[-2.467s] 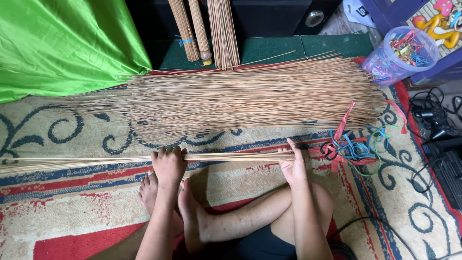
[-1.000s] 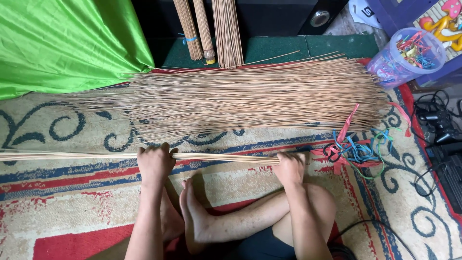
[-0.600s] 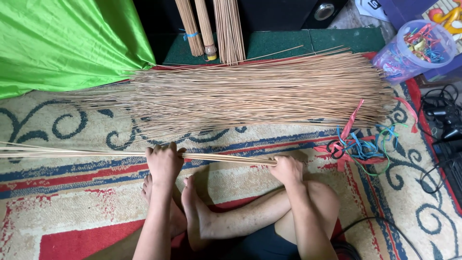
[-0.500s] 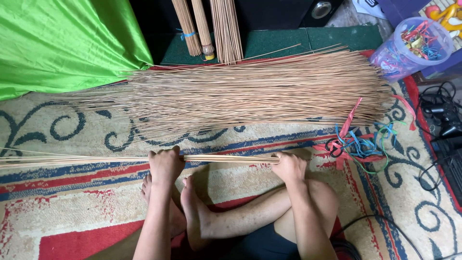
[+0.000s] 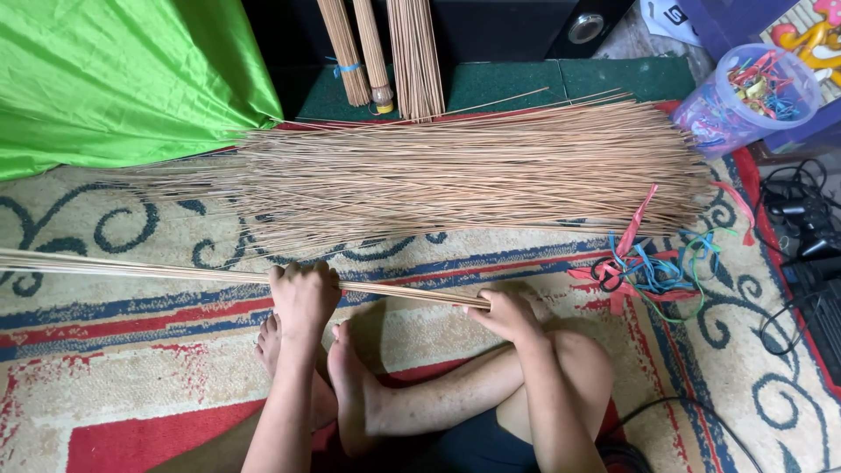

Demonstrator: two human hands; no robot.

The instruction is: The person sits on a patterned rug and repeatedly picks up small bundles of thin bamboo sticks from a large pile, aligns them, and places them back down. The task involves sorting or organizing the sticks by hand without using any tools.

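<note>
Left hand (image 5: 302, 293), right hand (image 5: 508, 313) grip thin stiff stick bundle (image 5: 158, 271).

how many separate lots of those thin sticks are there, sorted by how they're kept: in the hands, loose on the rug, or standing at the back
Thin tan stick bundle gripped by left hand and right hand: 1
Loose pile of thin tan sticks on the patterned rug: 1
Upright tied tan stick bundles at the back: 3
Total: 5
</note>
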